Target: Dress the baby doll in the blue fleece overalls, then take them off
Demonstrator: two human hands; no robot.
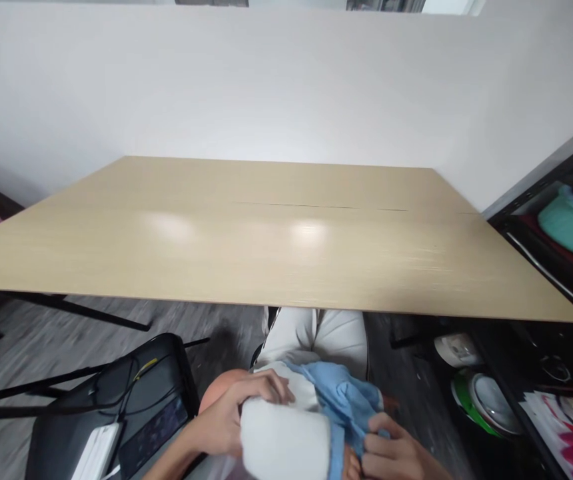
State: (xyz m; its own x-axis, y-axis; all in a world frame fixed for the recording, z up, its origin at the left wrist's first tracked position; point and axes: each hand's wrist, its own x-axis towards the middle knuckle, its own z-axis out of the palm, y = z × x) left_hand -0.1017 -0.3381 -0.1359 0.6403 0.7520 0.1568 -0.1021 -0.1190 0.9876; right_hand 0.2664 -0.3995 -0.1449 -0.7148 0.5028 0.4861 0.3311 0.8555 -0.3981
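Observation:
Low in the head view, in front of my lap, my left hand (231, 417) is wrapped over the top of a white padded bundle (284, 440) that looks like a doll's clothed body. A round peach-coloured doll head (216, 393) shows just behind that hand. My right hand (394, 453) pinches a fold of light blue cloth (344, 400) that lies over the bundle. Both hands are closed. The bundle's lower part is cut off by the frame edge.
A long light wooden table (286, 240) stands just ahead against a white wall. A black chair (116, 407) with a phone and a white item on it is at my left. Black shelves (556, 253) with folded cloth, bowls and printed packs stand at right.

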